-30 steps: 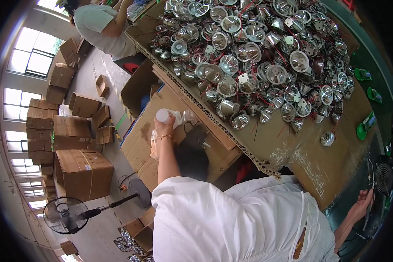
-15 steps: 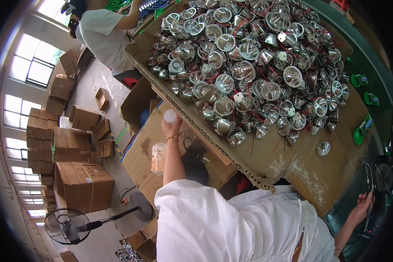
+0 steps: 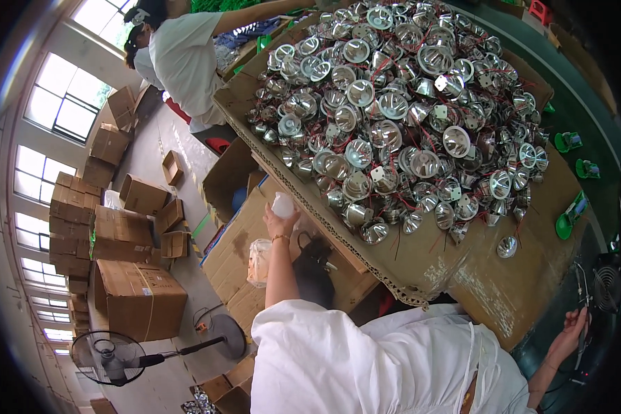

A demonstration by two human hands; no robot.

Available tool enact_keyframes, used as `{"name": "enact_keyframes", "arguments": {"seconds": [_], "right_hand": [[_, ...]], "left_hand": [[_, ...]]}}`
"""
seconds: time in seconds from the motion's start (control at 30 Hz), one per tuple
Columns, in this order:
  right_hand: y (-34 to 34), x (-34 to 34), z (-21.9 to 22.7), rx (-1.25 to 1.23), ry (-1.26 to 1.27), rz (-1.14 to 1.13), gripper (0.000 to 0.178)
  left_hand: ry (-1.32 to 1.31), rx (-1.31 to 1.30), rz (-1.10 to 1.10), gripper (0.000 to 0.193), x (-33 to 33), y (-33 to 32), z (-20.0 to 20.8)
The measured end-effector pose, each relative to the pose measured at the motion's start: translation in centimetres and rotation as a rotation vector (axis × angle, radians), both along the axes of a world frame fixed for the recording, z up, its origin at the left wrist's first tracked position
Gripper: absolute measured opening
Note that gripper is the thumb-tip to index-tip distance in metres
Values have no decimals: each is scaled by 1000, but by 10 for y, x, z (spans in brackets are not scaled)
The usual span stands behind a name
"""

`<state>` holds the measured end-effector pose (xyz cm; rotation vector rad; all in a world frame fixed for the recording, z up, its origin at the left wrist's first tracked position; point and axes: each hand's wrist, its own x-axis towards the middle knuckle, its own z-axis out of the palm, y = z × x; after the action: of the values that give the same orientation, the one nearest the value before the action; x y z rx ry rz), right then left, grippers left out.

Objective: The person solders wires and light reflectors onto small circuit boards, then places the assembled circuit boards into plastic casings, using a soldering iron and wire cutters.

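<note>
Left hand (image 3: pixel 281 222) gripping white cup (image 3: pixel 283 205), reflectors (image 3: pixel 393 117) heaped on cardboard (image 3: pixel 421 265)

reflector pile (image 3: pixel 400 117) crowds the cardboard top (image 3: pixel 517 276); near edge stays bare.

The left arm reaches straight up and away from the white-sleeved shoulder, forearm bare and nearly straight, a thin band at the wrist. The left hand (image 3: pixel 280 222) is raised at the end of it, fingers curled closed around something small and pale. The right arm stretches out low to the person's right, bent slightly at the elbow, and the right hand (image 3: pixel 571 330) lies far out near the picture's edge with its fingers loosely bent; whether it grips anything cannot be told.
</note>
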<state>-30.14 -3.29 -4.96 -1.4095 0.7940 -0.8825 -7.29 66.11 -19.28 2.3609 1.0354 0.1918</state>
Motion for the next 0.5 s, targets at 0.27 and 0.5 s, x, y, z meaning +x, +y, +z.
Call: {"name": "enact_keyframes", "arguments": {"seconds": [0.27, 0.5], "right_hand": [[8, 4, 6, 33, -29, 8, 16], [18, -10, 16, -20, -43, -41, 13]], "left_hand": [[-14, 38, -65, 105, -34, 2, 4], [-376, -49, -195, 93, -24, 32, 1]]}}
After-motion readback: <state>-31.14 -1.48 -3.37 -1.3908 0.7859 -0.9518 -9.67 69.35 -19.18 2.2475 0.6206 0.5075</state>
